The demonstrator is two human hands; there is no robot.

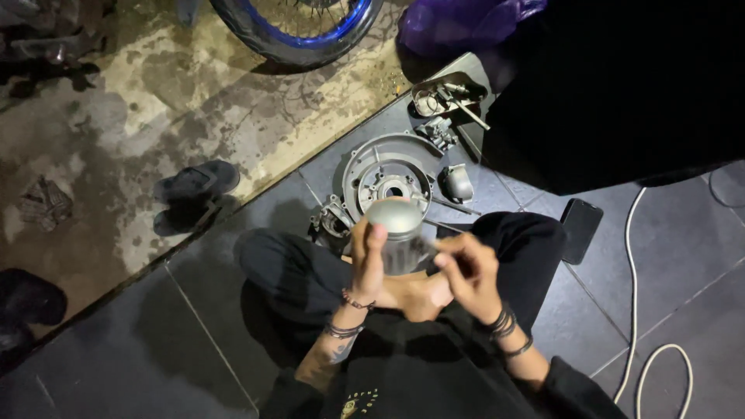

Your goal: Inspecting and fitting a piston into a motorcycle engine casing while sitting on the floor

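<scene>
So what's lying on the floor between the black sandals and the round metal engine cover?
In the head view, only bare floor: the sandals sit on stained concrete, and dark tile runs up to the engine cover. Nothing else lies between them.

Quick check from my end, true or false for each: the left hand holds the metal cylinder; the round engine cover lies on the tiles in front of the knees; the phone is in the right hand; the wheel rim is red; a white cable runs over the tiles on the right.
1. The left hand holds the metal cylinder. True.
2. The round engine cover lies on the tiles in front of the knees. True.
3. The phone is in the right hand. False: it lies on the tiles beside the right knee.
4. The wheel rim is red. False: it is blue.
5. A white cable runs over the tiles on the right. True.
</scene>
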